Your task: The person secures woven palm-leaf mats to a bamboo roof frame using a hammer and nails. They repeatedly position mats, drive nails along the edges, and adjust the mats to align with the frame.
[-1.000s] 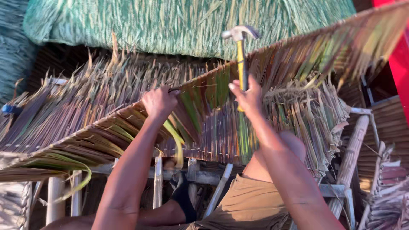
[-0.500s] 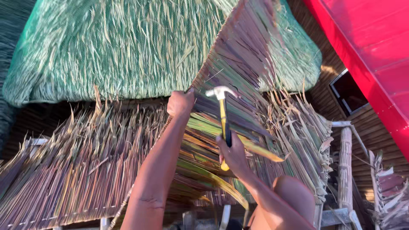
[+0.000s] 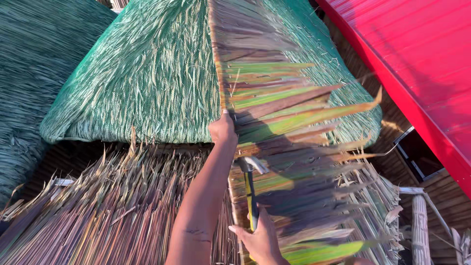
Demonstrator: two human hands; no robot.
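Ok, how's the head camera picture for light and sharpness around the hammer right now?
Head view: warm, low sunlight, strong on the red roof and the netted green thatch; the raised palm-leaf panel throws shadow across its lower leaves and the hammer; leaf tips and hammer head look slightly motion-smeared; the left hand and right hand are lit, fairly sharp.

1. Your left hand (image 3: 223, 128) grips the edge of the thatch panel (image 3: 289, 142), which stands tilted up.
2. Your right hand (image 3: 260, 241), below it against the panel, holds a yellow-handled hammer (image 3: 251, 189).
3. A green netted roof (image 3: 147, 83) lies beyond the panel.
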